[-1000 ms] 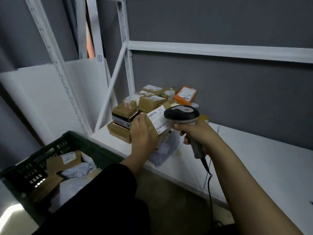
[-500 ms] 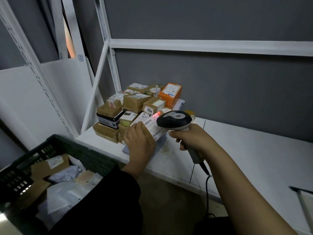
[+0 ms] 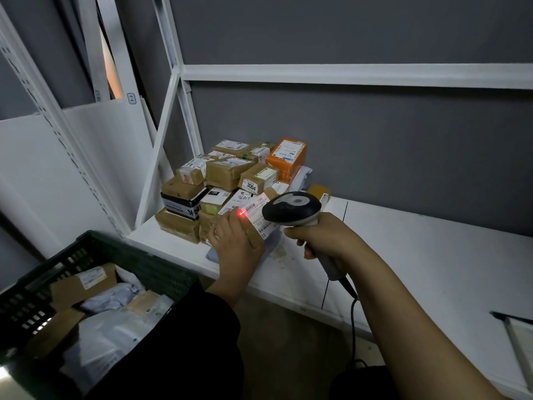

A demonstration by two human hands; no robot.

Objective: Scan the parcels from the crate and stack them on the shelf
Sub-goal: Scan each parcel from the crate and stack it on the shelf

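My left hand point(image 3: 236, 243) grips a small brown parcel point(image 3: 257, 218) with a white barcode label, held just above the shelf's front edge. My right hand point(image 3: 323, 237) grips a black and grey handheld scanner point(image 3: 291, 208) pointed at that label. A red laser dot glows on the label by my left fingers. Behind them a pile of scanned parcels point(image 3: 230, 176) sits at the left end of the white shelf point(image 3: 418, 255), with an orange box point(image 3: 287, 158) at its back. The dark green crate point(image 3: 37, 287) at lower left holds several cardboard and grey bag parcels.
The scanner's cable point(image 3: 352, 321) hangs down in front of the shelf. White shelf uprights and a diagonal brace point(image 3: 157, 151) stand left of the pile. A horizontal white rail point(image 3: 346, 75) crosses above. A clipboard-like object point(image 3: 519, 339) lies at the shelf's right edge.
The parcel and scanner have come down slightly toward the shelf's front edge. The red scan light now falls on the label next to my left fingers.
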